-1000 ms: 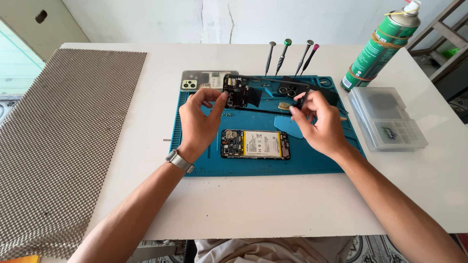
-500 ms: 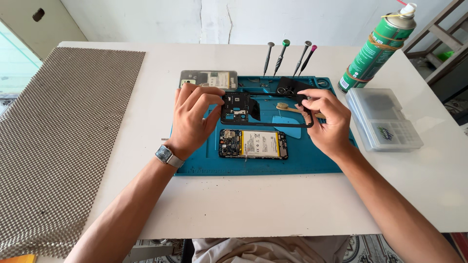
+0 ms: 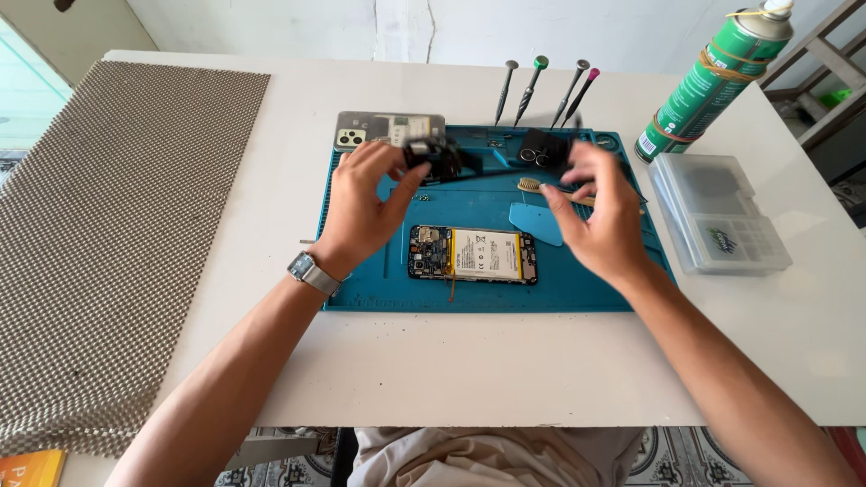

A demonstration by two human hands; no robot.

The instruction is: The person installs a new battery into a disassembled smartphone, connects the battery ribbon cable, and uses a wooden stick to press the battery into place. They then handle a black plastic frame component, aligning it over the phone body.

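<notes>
While above the blue mat (image 3: pixel 361 293), both hands (image 3: pixel 365 212) on the black part (image 3: pixel 440 158).

A small black part (image 3: pixel 439 158), blurred, sits pinched in the fingertips of the left hand (image 3: pixel 365 206), lifted above the far end of the blue mat. A second black piece (image 3: pixel 544 149) with two round openings lies just beyond the right hand (image 3: pixel 600 216); whether the fingers touch it is unclear.

I sit at a white tabletop (image 3: pixel 469 379) pushed against a pale, scuffed wall (image 3: pixel 298 27). Daylight falls evenly across it. A grey dotted mat (image 3: pixel 108 234) covers its left end. Under the near edge I see patterned floor tiles (image 3: pixel 672 451), and wooden shelving (image 3: pixel 825 99) stands at my right.
</notes>
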